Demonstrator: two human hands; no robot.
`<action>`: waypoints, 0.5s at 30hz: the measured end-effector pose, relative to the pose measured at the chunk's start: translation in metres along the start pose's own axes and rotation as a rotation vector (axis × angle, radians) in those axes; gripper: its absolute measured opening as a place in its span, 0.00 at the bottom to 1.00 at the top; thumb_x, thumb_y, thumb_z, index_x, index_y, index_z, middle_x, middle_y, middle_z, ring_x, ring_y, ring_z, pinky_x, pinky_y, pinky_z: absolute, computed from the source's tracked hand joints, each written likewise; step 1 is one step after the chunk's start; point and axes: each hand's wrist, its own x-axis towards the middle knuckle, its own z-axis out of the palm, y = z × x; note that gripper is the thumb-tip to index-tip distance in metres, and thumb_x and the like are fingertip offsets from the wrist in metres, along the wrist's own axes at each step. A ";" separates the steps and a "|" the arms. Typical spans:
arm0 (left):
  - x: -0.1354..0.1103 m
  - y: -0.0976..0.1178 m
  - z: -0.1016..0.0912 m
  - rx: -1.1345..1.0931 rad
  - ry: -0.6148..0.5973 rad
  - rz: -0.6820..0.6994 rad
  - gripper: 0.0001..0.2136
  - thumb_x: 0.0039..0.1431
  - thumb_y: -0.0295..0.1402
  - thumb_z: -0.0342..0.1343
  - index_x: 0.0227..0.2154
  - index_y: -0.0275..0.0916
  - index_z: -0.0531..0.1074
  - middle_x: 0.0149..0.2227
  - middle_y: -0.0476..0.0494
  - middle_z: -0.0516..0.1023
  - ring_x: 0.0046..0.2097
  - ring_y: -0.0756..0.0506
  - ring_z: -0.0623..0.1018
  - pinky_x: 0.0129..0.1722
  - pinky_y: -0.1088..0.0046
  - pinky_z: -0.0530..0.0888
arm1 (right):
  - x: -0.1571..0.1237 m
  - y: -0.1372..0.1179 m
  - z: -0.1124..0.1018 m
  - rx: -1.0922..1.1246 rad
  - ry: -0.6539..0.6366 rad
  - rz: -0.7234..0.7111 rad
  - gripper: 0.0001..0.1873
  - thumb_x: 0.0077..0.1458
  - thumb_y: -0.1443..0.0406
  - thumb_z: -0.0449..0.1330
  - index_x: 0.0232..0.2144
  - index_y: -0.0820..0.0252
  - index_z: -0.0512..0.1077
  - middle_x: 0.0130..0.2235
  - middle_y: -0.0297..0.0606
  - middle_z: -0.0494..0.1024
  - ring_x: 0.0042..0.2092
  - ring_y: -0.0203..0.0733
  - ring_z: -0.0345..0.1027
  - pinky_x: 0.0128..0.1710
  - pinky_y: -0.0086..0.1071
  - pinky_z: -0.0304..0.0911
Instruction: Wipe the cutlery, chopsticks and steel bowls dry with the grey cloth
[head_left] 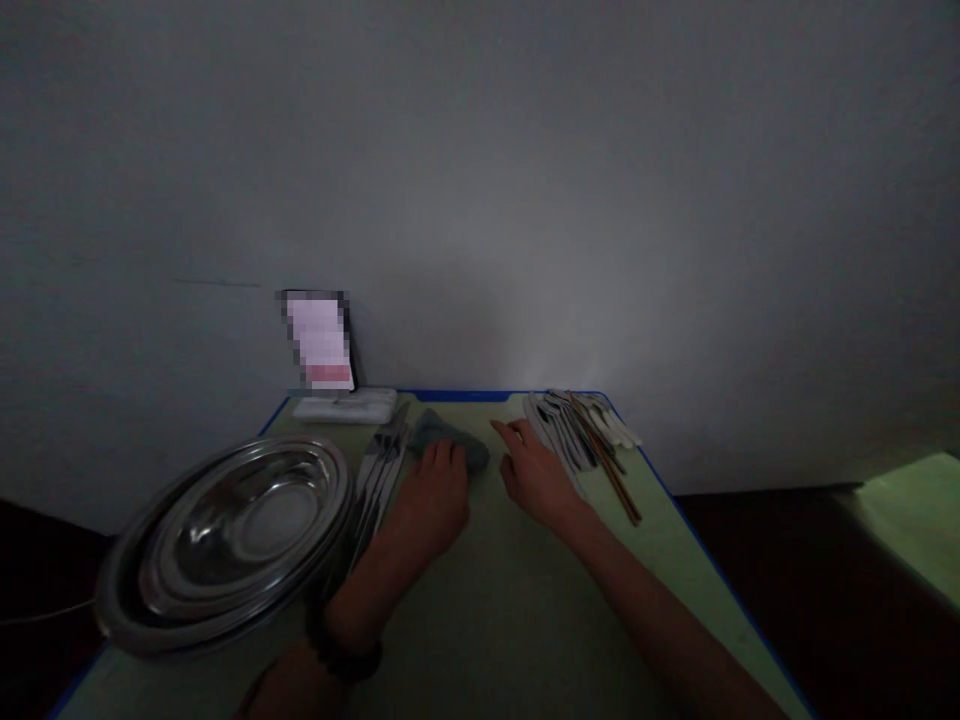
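Observation:
My left hand [435, 490], with a dark bracelet at its wrist, is on a grey-green cloth [442, 428] towards the back of the table. Its fingers are bent down and pressed together on the cloth. To the right, my right hand [534, 468] holds nothing visible; its index finger points left and the fingers are apart. Beside that hand lie several metal spoons [559, 425] and a pair of brown chopsticks [611, 465]. A row of metal knives [382, 465] lies just left of my left hand, partly hidden by the forearm.
Stacked steel basins [247, 545] take up the table's left side. Behind them a phone [321, 340] with a blurred screen leans above a white block [345, 406]. White-handled utensils [615, 422] lie at the right back. A grey wall [480, 200] rises behind the blue-edged table [480, 620].

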 end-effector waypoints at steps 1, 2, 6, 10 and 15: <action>-0.004 0.000 0.004 0.023 0.030 -0.032 0.18 0.51 0.18 0.42 0.45 0.28 0.66 0.47 0.31 0.69 0.51 0.38 0.68 0.48 0.61 0.67 | 0.000 -0.005 0.002 0.056 0.003 -0.073 0.27 0.55 0.70 0.46 0.58 0.60 0.54 0.53 0.47 0.63 0.45 0.44 0.67 0.40 0.35 0.66; -0.008 -0.001 0.009 0.042 0.057 -0.062 0.18 0.51 0.19 0.42 0.46 0.28 0.65 0.49 0.30 0.68 0.52 0.37 0.67 0.49 0.59 0.65 | 0.000 -0.009 0.005 0.106 0.000 -0.148 0.29 0.53 0.71 0.47 0.58 0.59 0.53 0.54 0.46 0.61 0.48 0.43 0.64 0.43 0.35 0.65; -0.024 -0.012 0.036 0.084 0.134 -0.170 0.19 0.60 0.29 0.41 0.52 0.25 0.61 0.55 0.27 0.64 0.56 0.36 0.64 0.54 0.57 0.61 | 0.000 -0.015 0.030 0.170 -0.016 -0.292 0.28 0.50 0.70 0.52 0.55 0.58 0.60 0.55 0.42 0.62 0.53 0.46 0.57 0.53 0.41 0.57; -0.038 -0.021 0.059 0.188 0.246 -0.281 0.27 0.60 0.42 0.43 0.55 0.23 0.58 0.59 0.24 0.59 0.60 0.31 0.57 0.58 0.51 0.54 | 0.000 -0.010 0.054 0.175 0.078 -0.144 0.18 0.52 0.71 0.51 0.45 0.62 0.69 0.43 0.45 0.70 0.46 0.47 0.60 0.50 0.42 0.59; -0.045 -0.024 0.061 0.249 0.201 -0.338 0.29 0.60 0.45 0.43 0.54 0.24 0.62 0.58 0.22 0.60 0.60 0.28 0.58 0.56 0.50 0.57 | -0.003 -0.006 0.063 0.234 0.151 -0.097 0.16 0.51 0.72 0.52 0.42 0.63 0.70 0.40 0.45 0.69 0.44 0.46 0.62 0.48 0.39 0.60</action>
